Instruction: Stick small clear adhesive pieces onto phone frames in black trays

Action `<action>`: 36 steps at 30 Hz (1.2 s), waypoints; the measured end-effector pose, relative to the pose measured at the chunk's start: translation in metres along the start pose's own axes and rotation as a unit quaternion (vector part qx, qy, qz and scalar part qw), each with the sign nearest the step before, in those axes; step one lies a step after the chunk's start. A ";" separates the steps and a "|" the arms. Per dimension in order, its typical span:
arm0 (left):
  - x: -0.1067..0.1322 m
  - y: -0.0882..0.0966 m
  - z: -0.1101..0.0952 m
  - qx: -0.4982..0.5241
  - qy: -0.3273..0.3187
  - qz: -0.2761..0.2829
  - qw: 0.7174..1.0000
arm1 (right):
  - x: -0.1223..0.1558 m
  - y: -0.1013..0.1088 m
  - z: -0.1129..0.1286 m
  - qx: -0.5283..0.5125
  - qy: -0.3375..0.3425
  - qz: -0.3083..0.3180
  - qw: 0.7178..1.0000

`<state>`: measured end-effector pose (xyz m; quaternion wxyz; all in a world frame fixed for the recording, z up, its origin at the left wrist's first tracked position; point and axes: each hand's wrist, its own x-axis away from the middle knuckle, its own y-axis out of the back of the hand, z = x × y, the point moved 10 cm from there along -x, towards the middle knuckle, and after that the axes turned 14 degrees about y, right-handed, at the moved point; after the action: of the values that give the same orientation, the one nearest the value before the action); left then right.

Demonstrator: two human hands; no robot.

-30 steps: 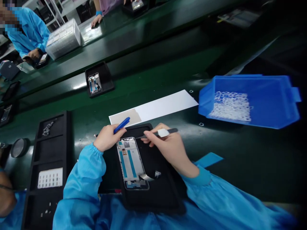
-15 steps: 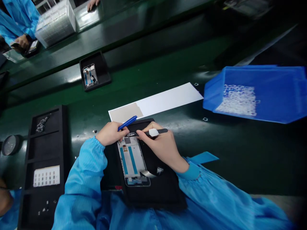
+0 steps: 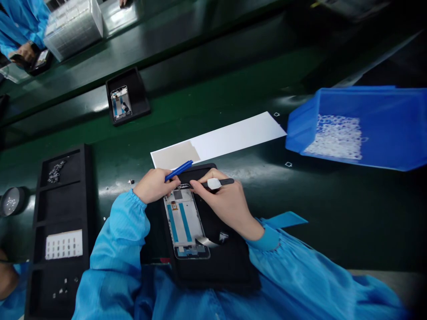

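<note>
A phone frame (image 3: 183, 222) with two blue strips and a flex cable (image 3: 207, 241) at its lower right lies in a black tray (image 3: 230, 266) before me. My left hand (image 3: 151, 186) is closed round a blue pen-like tool (image 3: 180, 170), its fingertips at the frame's top left corner. My right hand (image 3: 230, 204) pinches black tweezers (image 3: 227, 181) with a white wrap (image 3: 214, 183) on them. Their tip points at the top edge of the frame, close to the left fingertips; fingers partly hide the contact there.
Left stands a black compartment tray (image 3: 85, 200) with small parts and a white card (image 3: 64, 244), beside a round dish (image 3: 12, 201). A white paper strip (image 3: 236, 133) lies beyond my hands. Right is a blue bin (image 3: 390, 129) of white pieces. Another phone tray (image 3: 138, 95) and a co-worker's hands (image 3: 26, 52) are farther off.
The view has shifted slightly, so the far trays sit a little left and the bin a little right. Both hands keep the same grip and place at the phone frame.
</note>
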<state>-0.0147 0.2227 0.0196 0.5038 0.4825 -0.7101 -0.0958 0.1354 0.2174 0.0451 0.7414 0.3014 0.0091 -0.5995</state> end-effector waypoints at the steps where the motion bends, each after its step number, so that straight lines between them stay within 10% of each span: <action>1: 0.000 0.000 0.000 -0.003 0.000 -0.002 1.000 | 0.000 0.000 0.000 0.001 0.002 0.000 1.000; 20: 0.007 0.000 -0.013 -0.265 0.045 -0.075 0.960 | 0.002 -0.004 0.004 -0.001 0.021 0.030 0.999; 31: 0.006 0.001 -0.009 -0.219 0.043 -0.079 0.972 | -0.001 -0.008 0.008 0.028 0.034 0.041 0.998; 36: 0.044 0.022 0.006 -0.047 0.039 -0.198 0.978 | 0.003 0.019 -0.004 -0.073 0.003 -0.096 0.993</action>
<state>-0.0339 0.1974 0.0580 0.5240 0.5928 -0.5750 -0.2082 0.1549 0.2189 0.0491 0.7003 0.2458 0.0838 -0.6650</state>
